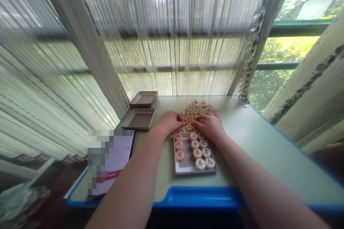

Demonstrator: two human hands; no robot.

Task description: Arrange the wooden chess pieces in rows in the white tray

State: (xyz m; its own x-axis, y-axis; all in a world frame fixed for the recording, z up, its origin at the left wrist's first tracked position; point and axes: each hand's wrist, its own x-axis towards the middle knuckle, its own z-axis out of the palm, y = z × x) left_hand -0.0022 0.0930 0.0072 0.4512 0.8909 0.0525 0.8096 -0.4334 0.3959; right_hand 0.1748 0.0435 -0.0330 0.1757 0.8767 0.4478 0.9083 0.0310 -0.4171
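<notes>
A pile of round wooden chess pieces (198, 109) with red and dark characters lies on the pale green table (255, 143). Nearer to me stands a shallow grey tray (182, 169) with several pieces laid flat in rows. My left hand (170, 122) rests at the tray's far end, fingers curled onto the pieces at the pile's near edge. My right hand (210, 124) sits opposite it, fingers bent and pressed onto the same pieces. What each hand's fingertips grip is too small to make out.
Two empty brown box halves (139, 118) (143, 99) sit at the far left of the table. A white paper (115, 157) lies at the near left corner. The table has a blue rim (193, 196). Sheer striped curtains (166, 32) and a window stand behind.
</notes>
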